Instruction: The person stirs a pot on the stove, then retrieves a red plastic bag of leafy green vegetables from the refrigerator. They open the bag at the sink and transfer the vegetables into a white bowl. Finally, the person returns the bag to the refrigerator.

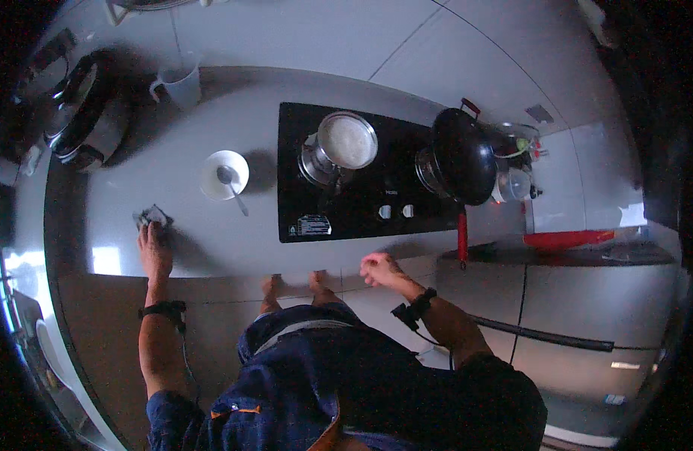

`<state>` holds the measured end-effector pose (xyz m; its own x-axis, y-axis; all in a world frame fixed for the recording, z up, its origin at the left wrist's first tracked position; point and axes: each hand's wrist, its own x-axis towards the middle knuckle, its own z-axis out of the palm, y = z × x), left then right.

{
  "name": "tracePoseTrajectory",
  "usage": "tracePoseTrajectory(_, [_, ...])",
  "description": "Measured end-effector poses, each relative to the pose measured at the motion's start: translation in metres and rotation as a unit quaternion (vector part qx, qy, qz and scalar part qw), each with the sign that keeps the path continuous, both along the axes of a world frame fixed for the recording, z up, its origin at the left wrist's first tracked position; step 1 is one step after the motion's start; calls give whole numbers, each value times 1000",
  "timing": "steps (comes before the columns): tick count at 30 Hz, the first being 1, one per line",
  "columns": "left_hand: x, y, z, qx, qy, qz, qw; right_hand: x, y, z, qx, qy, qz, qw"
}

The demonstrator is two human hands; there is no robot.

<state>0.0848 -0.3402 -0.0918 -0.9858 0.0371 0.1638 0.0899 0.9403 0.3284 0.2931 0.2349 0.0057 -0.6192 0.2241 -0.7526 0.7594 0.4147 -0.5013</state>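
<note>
My left hand (pixel 154 251) rests on the pale countertop (pixel 154 169) at the left, its fingers on a small crumpled grey-and-white cloth or wrapper (pixel 153 215). To the right of it is a white bowl (pixel 211 175) with a metal spoon (pixel 225 175) leaning inside. My right hand (pixel 383 269) hovers in front of the counter's edge, fingers curled, and no object shows in it. Nearest to it is the black gas hob (pixel 360 211). A metal pot (pixel 324 160) stands on the left burner, its open top showing pale, foamy-looking contents.
A dark wok (pixel 463 158) with a red handle (pixel 462 239) sits on the right burner; the handle juts past the hob's front. Far left are a rice cooker (pixel 92 121) and a clear jug (pixel 180 87). A red tray-like object (pixel 569 239) lies at the right.
</note>
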Motion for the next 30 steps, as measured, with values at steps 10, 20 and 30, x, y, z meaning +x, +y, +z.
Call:
tracePoseTrajectory(10, [14, 3, 35, 80, -48, 108, 990, -66, 71, 16, 361, 302, 241, 849])
tracePoseTrajectory(20, [103, -10, 43, 487, 43, 222, 844, -122, 66, 34, 317, 14, 243, 917])
tracePoseTrajectory(30, [224, -1, 104, 548, -2, 436, 714, -80, 104, -19, 152, 36, 114, 981])
